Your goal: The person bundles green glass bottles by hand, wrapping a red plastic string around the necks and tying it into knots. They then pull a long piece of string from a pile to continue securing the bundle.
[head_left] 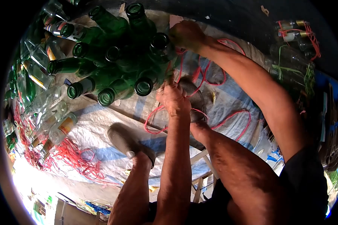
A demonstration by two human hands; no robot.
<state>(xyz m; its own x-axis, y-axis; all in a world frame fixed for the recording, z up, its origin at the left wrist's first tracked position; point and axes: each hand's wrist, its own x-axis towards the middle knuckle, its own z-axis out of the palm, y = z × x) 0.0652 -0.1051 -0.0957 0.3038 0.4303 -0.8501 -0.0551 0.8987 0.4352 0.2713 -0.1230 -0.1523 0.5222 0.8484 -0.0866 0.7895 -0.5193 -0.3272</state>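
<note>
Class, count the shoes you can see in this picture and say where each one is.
2. One shoe lies lower left on the woven sheet; the other shoe sits beside the left hand, among red cord.

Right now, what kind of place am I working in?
Probably an outdoor bottle-sorting or recycling spot: bundled green bottles, clear bottles piled on a woven tarp, and loose red string on the ground.

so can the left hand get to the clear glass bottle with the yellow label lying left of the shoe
Probably not without letting go: the left hand grips red cord at the green bottles; the clear glass bottle with the yellow label lies apart, unobstructed.
</note>
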